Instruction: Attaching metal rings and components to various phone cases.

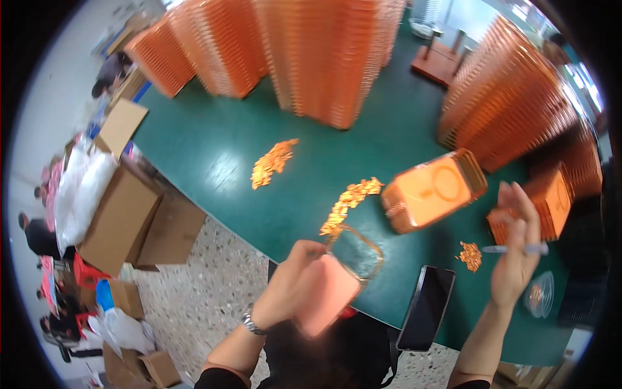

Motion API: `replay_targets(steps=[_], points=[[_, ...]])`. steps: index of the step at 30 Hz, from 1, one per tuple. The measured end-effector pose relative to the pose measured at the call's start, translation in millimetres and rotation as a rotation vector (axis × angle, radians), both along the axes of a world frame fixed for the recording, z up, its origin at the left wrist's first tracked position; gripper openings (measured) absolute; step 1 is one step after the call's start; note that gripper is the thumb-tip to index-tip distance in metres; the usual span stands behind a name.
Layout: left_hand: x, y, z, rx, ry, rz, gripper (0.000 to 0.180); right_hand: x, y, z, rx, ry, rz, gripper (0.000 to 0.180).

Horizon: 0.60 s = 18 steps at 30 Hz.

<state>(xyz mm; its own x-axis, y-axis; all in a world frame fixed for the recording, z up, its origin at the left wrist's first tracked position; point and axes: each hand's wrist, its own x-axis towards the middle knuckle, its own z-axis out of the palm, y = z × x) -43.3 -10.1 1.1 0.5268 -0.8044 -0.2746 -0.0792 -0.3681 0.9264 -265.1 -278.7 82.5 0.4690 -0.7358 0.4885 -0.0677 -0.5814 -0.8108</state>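
My left hand (288, 285) is closed on a flat, peach-coloured phone case (329, 295), blurred, held at the near table edge. Just beyond it, a gold-edged, see-through phone case frame (377, 267) meets or overlaps its far end; whether they are joined I cannot tell. On the right, my right hand (515, 259) has a slim, pale pen-like tool (534, 249) between its fingers, upper fingers raised. The tool's thin tip points left, close to a small heap of orange-gold pieces (470, 257). Beyond my hands lies a stack of orange phone cases (431, 191) with a ring mark on top.
Tall stacks of orange cases (317, 58) line the far side of the green table (214, 149), with another stack (505, 91) at right. Loose orange-gold pieces (350, 202) lie mid-table. A dark phone (426, 308) and clear dish (539, 295) are near. Cardboard boxes (123, 220) stand left.
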Motion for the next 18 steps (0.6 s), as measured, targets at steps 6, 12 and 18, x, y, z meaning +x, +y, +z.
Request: replay_targets(steps=[6,12,18], points=[[3.5,-11.1,-0.3,-0.177,-0.480,-0.264,0.019,136.6,83.1,54.7,-0.017,0.506,0.495,0.024],[4.3,-17.2,-14.1,-0.250,-0.681,-0.243,0.014,280.4,60.4,-38.2,0.089,0.789,0.394,0.023],[14.6,-14.9,-17.0,-0.322,-0.552,-0.296,0.018,306.2,56.8,-72.4,0.003,0.696,0.331,0.019]])
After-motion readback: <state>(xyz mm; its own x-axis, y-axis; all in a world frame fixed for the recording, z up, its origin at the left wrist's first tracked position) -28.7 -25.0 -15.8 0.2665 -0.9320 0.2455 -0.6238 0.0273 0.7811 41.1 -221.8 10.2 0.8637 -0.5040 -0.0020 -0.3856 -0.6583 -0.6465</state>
